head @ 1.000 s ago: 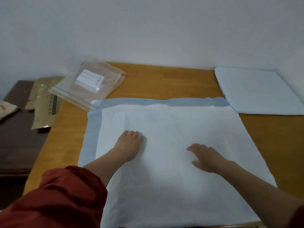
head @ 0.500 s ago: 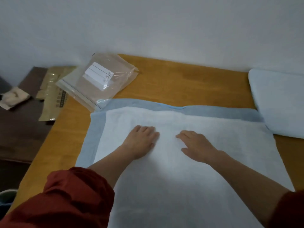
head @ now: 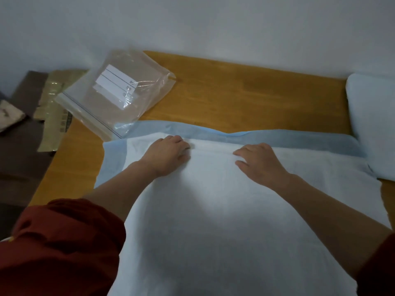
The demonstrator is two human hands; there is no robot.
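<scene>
A large white rectangular padded sheet with a pale blue border (head: 224,221) lies spread flat on a yellowish wooden desk (head: 245,97) and covers most of its near side. Both of the person's hands rest palm down on the sheet, close to its far edge, where the white padding meets the blue border.

The left hand (head: 168,154) lies on the sheet's far left part. Its fingers (head: 181,144) are together and slightly bent, pressing on the sheet and holding nothing. The right hand (head: 260,163) lies just to the right of it, with a gap of bare sheet between them. Its fingers (head: 245,151) are extended and a little spread, flat on the sheet and also holding nothing. A dark red sleeve (head: 64,242) is pushed up on the left arm, at the sheet's near left side.

Touching the sheet's far left corner is a clear plastic zip bag with a white label (head: 115,97). Against the sheet's right edge lies a folded pale blue pad (head: 372,129). Left of the sheet, beyond the desk's edge, olive-gold foil packets (head: 55,107) lie on a dark brown side table (head: 21,150).
</scene>
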